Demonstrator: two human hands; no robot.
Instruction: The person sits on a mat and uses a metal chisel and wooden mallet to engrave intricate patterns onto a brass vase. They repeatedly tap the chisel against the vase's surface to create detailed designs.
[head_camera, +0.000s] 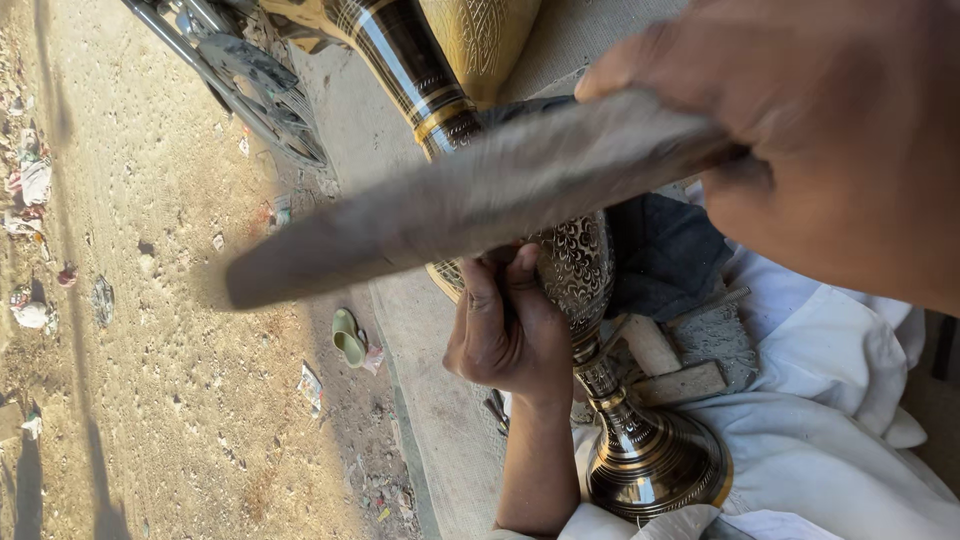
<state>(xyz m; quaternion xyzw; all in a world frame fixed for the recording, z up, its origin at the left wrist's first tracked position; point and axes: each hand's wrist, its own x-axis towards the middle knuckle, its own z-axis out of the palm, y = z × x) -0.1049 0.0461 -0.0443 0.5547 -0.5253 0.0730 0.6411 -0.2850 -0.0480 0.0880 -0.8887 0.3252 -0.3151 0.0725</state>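
Head view: your right hand (840, 140) is clenched around a long blurred wooden mallet (470, 195) raised above the work. Beneath it, the engraved brass vase (590, 330) lies tilted; your left hand (505, 325) rests curled against its patterned body.

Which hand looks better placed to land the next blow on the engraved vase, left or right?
Probably the right hand: it grips the blurred wooden stick, raised above the brass vase. The left hand is pressed against the vase's engraved body, apparently steadying something small there, so it seems committed.
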